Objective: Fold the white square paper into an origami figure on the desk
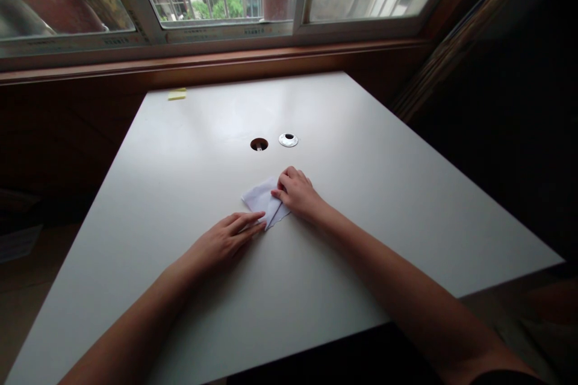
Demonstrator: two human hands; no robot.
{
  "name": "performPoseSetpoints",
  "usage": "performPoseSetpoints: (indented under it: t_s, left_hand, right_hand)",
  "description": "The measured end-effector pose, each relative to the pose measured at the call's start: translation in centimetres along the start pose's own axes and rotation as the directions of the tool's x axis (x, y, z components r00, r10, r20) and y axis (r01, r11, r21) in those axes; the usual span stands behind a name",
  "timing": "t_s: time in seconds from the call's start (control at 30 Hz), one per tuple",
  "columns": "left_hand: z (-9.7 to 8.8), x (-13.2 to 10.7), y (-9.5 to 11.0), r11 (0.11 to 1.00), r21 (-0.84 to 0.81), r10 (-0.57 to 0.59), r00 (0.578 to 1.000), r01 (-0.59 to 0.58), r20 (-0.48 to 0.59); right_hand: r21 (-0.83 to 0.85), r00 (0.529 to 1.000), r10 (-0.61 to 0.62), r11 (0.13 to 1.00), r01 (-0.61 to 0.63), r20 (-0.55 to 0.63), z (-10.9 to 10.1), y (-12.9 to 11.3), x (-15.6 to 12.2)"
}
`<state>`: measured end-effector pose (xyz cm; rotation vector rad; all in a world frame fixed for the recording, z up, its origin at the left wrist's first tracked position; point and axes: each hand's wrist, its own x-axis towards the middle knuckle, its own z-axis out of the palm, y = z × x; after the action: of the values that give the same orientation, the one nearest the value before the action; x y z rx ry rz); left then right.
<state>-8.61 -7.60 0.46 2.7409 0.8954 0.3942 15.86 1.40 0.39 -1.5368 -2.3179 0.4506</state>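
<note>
A small folded sheet of white paper (262, 194) lies on the white tabletop, with a flap over its right part that ends in a point toward me. My left hand (230, 234) rests at the paper's near left edge, its fingers stretched out and the tips touching the paper by that point. Curled over the right side of the paper is my right hand (295, 191), thumb and fingers pinching the flap's edge. The paper's upper right corner is hidden under the right hand.
The white table (189, 150) has a round cable hole (259, 144), with a silver ring-shaped cover (288, 140) beside it. A yellow sticky-note pad (177, 94) lies at the far left corner. Behind the table runs a window sill (217, 61) under a barred window.
</note>
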Motion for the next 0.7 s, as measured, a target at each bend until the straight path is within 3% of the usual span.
performPoseSetpoints:
  t_s: [0.37, 0.7]
  left_hand:
    - [0.34, -0.04, -0.43, 0.996, 0.026, 0.080, 0.996, -0.080, -0.025]
    - [0.50, 0.04, 0.02, 0.996, 0.076, 0.055, 0.998, -0.053, -0.033]
  right_hand:
    - [0.017, 0.999, -0.035, 0.999, 0.035, -0.010, 0.04, 0.36, -0.19]
    - [0.051, 0.998, -0.043, 0.998, 0.040, 0.048, -0.28, 0.34, -0.09]
